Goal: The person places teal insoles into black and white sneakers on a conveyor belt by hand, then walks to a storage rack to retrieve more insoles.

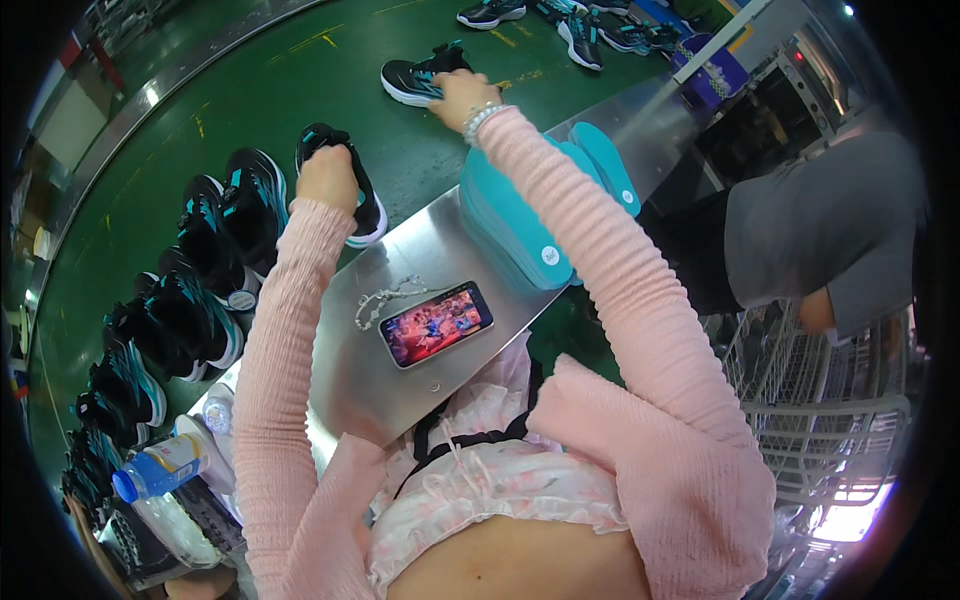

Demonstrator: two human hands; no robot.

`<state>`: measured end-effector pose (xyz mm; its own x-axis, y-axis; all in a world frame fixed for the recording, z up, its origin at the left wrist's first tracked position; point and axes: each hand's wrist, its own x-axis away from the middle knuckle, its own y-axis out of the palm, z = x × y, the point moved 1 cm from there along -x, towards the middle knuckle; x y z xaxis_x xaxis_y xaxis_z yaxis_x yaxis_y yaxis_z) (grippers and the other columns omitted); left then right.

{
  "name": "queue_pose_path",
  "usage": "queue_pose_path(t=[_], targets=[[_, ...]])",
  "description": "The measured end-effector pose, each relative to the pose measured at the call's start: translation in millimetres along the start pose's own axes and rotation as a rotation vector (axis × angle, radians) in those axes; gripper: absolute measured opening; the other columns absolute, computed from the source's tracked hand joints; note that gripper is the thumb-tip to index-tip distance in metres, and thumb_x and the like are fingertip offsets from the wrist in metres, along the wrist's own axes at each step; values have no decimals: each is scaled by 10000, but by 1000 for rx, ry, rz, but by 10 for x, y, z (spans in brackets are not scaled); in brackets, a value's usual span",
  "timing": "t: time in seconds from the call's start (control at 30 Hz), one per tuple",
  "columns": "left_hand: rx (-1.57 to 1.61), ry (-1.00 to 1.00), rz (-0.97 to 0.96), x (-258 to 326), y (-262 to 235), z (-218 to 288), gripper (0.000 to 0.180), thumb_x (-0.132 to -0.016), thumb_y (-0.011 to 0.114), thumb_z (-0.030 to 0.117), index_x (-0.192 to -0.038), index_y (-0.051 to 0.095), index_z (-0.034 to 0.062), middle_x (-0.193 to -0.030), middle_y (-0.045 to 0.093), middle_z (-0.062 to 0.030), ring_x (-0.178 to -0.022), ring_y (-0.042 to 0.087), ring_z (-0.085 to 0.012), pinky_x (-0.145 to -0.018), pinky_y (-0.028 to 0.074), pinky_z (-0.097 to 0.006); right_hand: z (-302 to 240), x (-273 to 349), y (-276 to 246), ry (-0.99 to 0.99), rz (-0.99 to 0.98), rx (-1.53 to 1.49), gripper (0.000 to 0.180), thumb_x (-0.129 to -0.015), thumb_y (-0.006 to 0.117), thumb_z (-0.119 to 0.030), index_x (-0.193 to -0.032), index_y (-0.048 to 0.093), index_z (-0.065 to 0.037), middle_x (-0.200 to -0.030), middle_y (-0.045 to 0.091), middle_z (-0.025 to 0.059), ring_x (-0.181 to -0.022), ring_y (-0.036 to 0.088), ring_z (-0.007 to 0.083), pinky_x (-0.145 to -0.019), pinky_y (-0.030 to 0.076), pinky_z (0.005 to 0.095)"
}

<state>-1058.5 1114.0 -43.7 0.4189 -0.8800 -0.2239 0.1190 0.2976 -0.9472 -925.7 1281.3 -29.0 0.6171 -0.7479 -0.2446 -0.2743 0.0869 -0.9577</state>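
My left hand (328,178) is closed at the opening of a black sneaker (368,208) with a pale sole, on the green surface. Its fingertips are hidden inside or behind the shoe. Farther off and to the right, my right hand (466,98) grips the heel end of another black sneaker (412,82) with teal accents and a white sole. Below my right forearm lies a thick stack of teal insoles (500,225), with more teal insoles (603,165) beside it.
A phone (435,325) and a beaded strap (385,298) rest on the metal ledge (350,390). Several sneakers (200,240) line the left side, near a blue-capped bottle (165,467). More shoes (580,38) stand far right. A person in grey (820,225) bends beside a wire rack (830,430).
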Motion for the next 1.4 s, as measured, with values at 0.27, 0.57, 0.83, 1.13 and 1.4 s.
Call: queue_pose_path(t=[0.27, 0.57, 0.83, 1.13, 1.4], targets=[[-620, 134, -1100, -412, 808, -239, 248, -707, 573, 110, -952, 601, 136, -978, 596, -42, -919, 561, -199, -735, 469, -303, 641, -264, 503, 165, -184, -20, 231, -690, 580, -123, -915, 612, -82, -1066, 437, 198, -878, 545, 359, -792, 445, 385], [-704, 100, -995, -278, 741, -274, 268, -770, 503, 183, -1024, 579, 140, -1054, 568, -31, -987, 531, -189, -795, 435, -300, -392, 576, 12, -395, -358, -512, 256, -727, 552, -213, -909, 579, -35, -977, 554, 158, -926, 518, 286, -812, 402, 345], [-523, 37, -973, -52, 87, -103, 353, -790, 482, 300, -1078, 554, 108, -1127, 526, -80, -1030, 507, -218, -844, 417, -308, 766, 1640, -797, 93, 6, -67, 533, -729, 567, -381, -1138, 431, -67, -967, 551, 151, -869, 551, 297, -710, 452, 393], [-709, 256, -852, -168, 381, -475, 243, -678, 609, 145, -919, 644, 135, -993, 597, -63, -941, 557, -220, -783, 455, -329, 966, 1769, -499, 338, -427, 21, 751, -701, 565, -459, -1256, 285, -37, -909, 584, 195, -822, 576, 321, -695, 458, 395], [-4, 64, -164, -111, -105, -145, 444, -700, 594, 122, -1121, 465, 67, -1047, 526, -158, -987, 505, -325, -850, 411, -346, 1015, 1843, -591, 369, -364, 115, 769, -723, 524, -470, -1283, 225, -35, -847, 598, 190, -784, 581, 315, -673, 460, 391]])
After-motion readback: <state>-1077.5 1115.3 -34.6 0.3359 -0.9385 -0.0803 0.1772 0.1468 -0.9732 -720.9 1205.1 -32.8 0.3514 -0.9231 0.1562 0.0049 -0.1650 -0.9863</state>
